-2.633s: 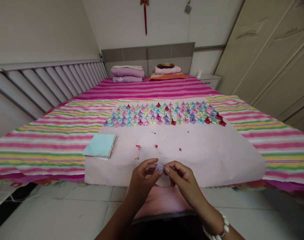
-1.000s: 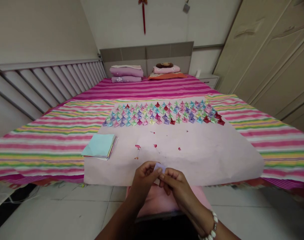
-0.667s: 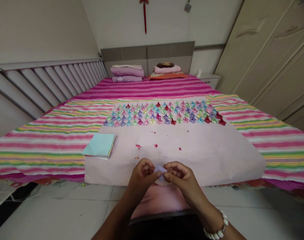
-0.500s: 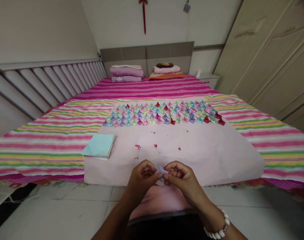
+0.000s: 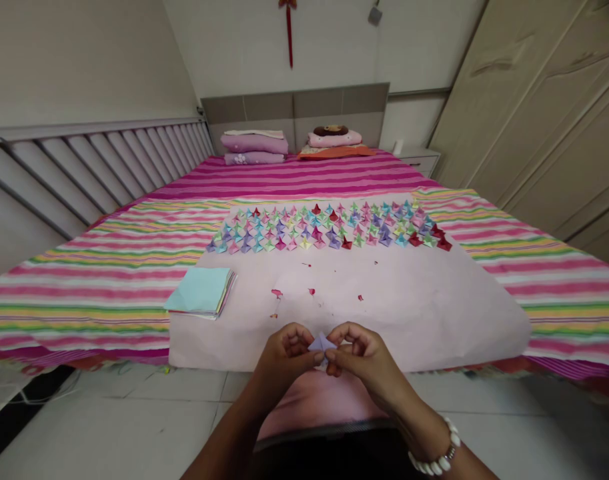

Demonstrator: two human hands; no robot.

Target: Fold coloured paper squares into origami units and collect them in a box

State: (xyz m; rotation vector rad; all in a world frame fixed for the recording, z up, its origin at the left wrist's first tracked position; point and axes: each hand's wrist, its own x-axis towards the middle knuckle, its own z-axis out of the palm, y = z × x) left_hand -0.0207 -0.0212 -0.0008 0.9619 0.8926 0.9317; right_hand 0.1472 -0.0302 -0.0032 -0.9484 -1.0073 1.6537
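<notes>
A small lilac folded paper piece (image 5: 321, 344) is pinched between both hands just in front of the bed's near edge. My left hand (image 5: 287, 357) grips its left side with curled fingers. My right hand (image 5: 360, 360), with a white bead bracelet on the wrist, grips its right side. Most of the paper is hidden by the fingertips. Behind the hands lies a large pale pink sheet (image 5: 419, 307) spread over the striped bedcover. Several rows of small folded paper shapes (image 5: 329, 228) in many colours stand along the sheet's far edge.
A stack of square coloured papers (image 5: 201, 291), light blue on top, lies on the sheet's left corner. Tiny red paper scraps (image 5: 277, 293) dot the sheet. Folded bedding (image 5: 255, 148) rests at the headboard. A slatted rail (image 5: 84, 173) runs along the left, wardrobe doors (image 5: 544, 120) along the right.
Both hands have stayed at the bed's near edge, working the lilac paper between the fingertips. It went from a flat small square to a pointed folded shape.
</notes>
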